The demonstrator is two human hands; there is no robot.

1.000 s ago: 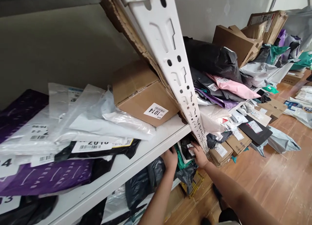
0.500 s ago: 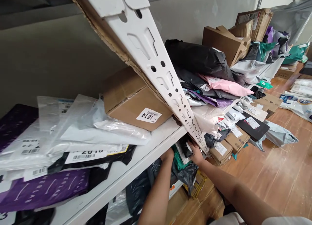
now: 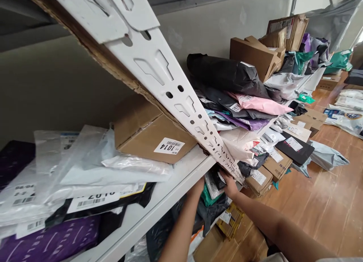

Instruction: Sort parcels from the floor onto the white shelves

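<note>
Below the shelf edge, my two hands are at either side of a small stack of mailing bags. My right hand [image 3: 230, 186] has its fingers curled over the right side of a black mailing bag [image 3: 219, 179] on top. A clear-and-white bag [image 3: 211, 186] and a green bag [image 3: 210, 197] lie under it, with a dark grey bag [image 3: 213, 209] lowest. My left hand [image 3: 197, 187] is at the stack's left side, its fingers hidden by the shelf edge and the bags.
A white shelf [image 3: 193, 175] crosses the left, holding a cardboard box [image 3: 154, 141] labelled 1014 and plastic mailers [image 3: 93, 175]. A slanted, perforated white post [image 3: 181, 91] stands before me. Parcels pile up beyond it, including a black bag [image 3: 227, 70]. Yellow-wrapped parcels [image 3: 232, 220] lie below on the wooden floor [image 3: 326, 201].
The view has shifted slightly, so the shelf and box appear lower. Both hands remain at the bag stack under the shelf. More of the yellow-wrapped parcels shows below.
</note>
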